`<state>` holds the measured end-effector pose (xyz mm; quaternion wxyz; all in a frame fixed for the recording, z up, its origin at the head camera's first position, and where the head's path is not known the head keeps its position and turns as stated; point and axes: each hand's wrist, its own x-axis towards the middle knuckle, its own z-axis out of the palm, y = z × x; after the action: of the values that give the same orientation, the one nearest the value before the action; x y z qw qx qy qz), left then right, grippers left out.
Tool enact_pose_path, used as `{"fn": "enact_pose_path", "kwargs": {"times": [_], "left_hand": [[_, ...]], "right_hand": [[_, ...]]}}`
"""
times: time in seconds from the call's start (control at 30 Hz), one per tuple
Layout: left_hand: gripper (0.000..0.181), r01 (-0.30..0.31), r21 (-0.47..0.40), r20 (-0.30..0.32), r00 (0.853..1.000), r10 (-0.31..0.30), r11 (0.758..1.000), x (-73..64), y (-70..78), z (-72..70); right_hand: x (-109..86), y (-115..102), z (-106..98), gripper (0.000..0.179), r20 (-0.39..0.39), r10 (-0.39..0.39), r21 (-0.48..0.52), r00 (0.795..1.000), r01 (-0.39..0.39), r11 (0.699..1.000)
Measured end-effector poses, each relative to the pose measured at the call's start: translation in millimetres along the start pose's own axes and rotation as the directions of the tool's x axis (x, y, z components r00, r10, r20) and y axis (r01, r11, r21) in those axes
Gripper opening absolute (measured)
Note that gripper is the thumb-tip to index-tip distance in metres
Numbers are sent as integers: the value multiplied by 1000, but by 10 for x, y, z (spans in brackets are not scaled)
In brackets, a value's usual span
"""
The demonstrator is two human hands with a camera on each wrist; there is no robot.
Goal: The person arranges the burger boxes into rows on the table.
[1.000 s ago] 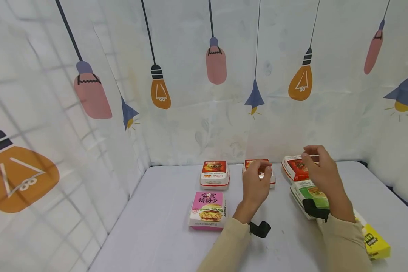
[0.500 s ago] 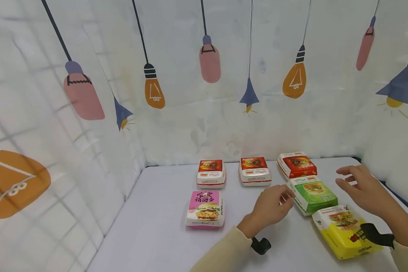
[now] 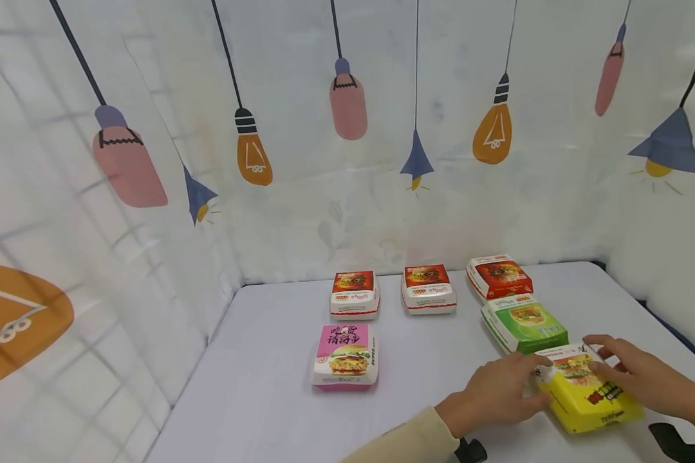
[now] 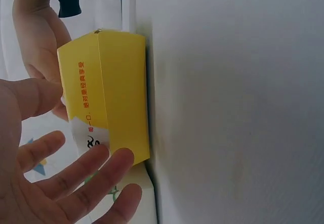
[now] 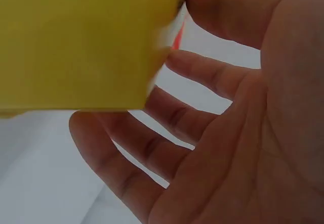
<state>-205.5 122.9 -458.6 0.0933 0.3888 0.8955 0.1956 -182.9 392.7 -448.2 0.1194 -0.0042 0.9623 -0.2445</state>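
Observation:
A yellow burger box lies at the near right of the table, between both hands. My left hand is at its left side, fingers spread, with the fingertips by the box edge. In the left wrist view the yellow box stands beyond the loosely extended fingers. At the right side is my right hand, its thumb over the top. The right wrist view shows that thumb at the box's edge and the other fingers extended along its end, partly hidden by the box. Firm contact by the left fingers cannot be told.
A green burger box sits just behind the yellow one, and a red one behind that. Two red-and-white boxes stand at the back. Left of centre is a pink box. A patterned curtain rises behind the white table.
Both hands have come from the back boxes toward the near right, and now flank the yellow box. The camera view has shifted slightly right. The boxes keep their arrangement.

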Motion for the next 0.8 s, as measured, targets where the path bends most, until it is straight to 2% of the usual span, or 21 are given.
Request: {"fn": "enact_pose_path", "kwargs": {"times": [0.2,0.37,0.5,0.67,0.8], "left_hand": [[42,-15,54,29,999,14,998,-66,-7,-14],[41,-7,84,73,997,0,996,-173,-61,-97],[43,2,111,91,996,-12,994,-299,-162,-154],[46,-3,120,97,995,-8,993,-530,-337,-252],[49,2,112,98,995,-13,994,-708,-481,-343]], "right_hand": [[-68,-83,74,75,51,31,13,998,-32,999],[-119,-221,127,75,92,13,44,996,-17,999],[-144,-343,185,75,126,-27,98,992,15,995],[-160,-541,266,77,169,-90,172,981,61,983],[-143,-664,335,79,200,-193,205,961,152,967]]}}
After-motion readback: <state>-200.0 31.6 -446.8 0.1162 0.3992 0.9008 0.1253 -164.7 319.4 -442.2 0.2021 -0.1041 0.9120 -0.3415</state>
